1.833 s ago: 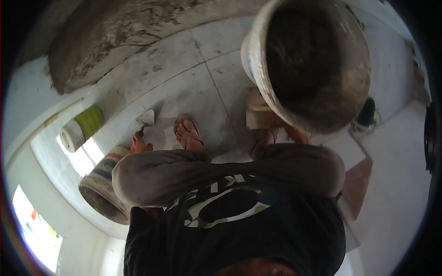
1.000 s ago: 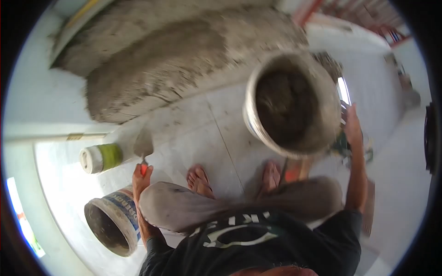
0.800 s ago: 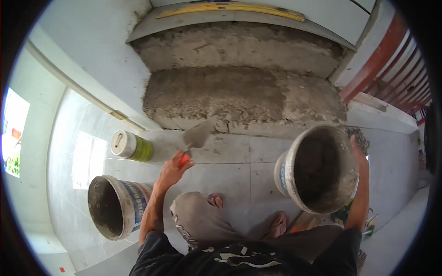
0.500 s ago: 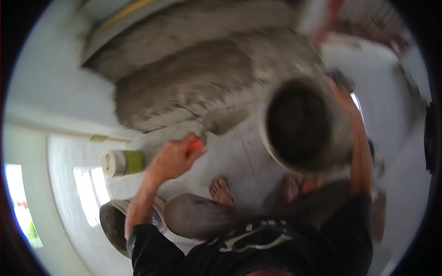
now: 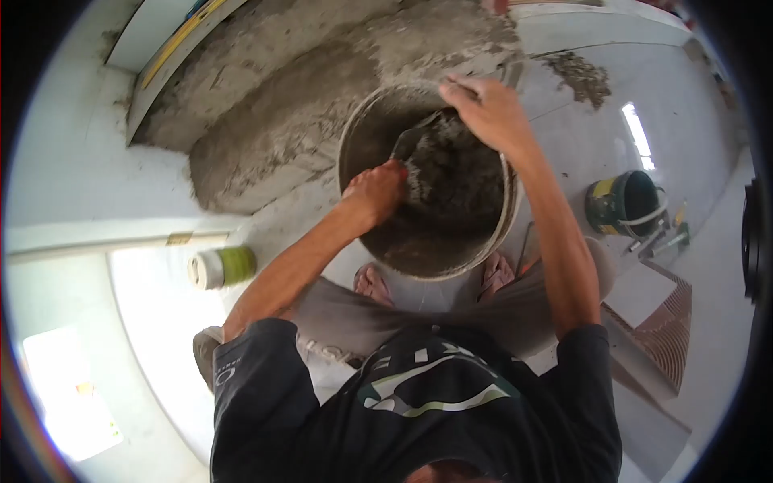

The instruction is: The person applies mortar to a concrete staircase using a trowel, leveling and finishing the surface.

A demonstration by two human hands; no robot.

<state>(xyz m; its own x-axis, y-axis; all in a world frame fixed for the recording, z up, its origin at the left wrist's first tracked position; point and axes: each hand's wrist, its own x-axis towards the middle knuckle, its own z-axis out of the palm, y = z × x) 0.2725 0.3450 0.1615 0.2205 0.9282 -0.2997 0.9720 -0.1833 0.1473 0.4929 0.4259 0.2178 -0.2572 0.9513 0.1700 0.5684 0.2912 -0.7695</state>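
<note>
A large bucket (image 5: 360, 138) stands tilted in front of my feet. Wet grey mortar (image 5: 459, 173) lies inside it. My left hand (image 5: 377, 193) reaches into the bucket, its fingers wrapped round the handle of a trowel (image 5: 409, 142). The trowel's blade is partly sunk in the mortar, and the hand covers most of the handle. At the bucket's far rim my right hand (image 5: 489, 114) is closed over the edge, thumb and fingers curled there.
Beyond the bucket are mortar-covered steps (image 5: 274, 121). A white and green container (image 5: 221, 267) lies at the left. On the right are a dark green bucket (image 5: 624, 201), ridged-back tiles (image 5: 664, 322) and a mortar patch (image 5: 580, 76) on the floor.
The large bucket has shifted left and now sits before my feet. My left hand has gone from outside, holding an orange-red handle, into the bucket. My right hand has moved left with the rim.
</note>
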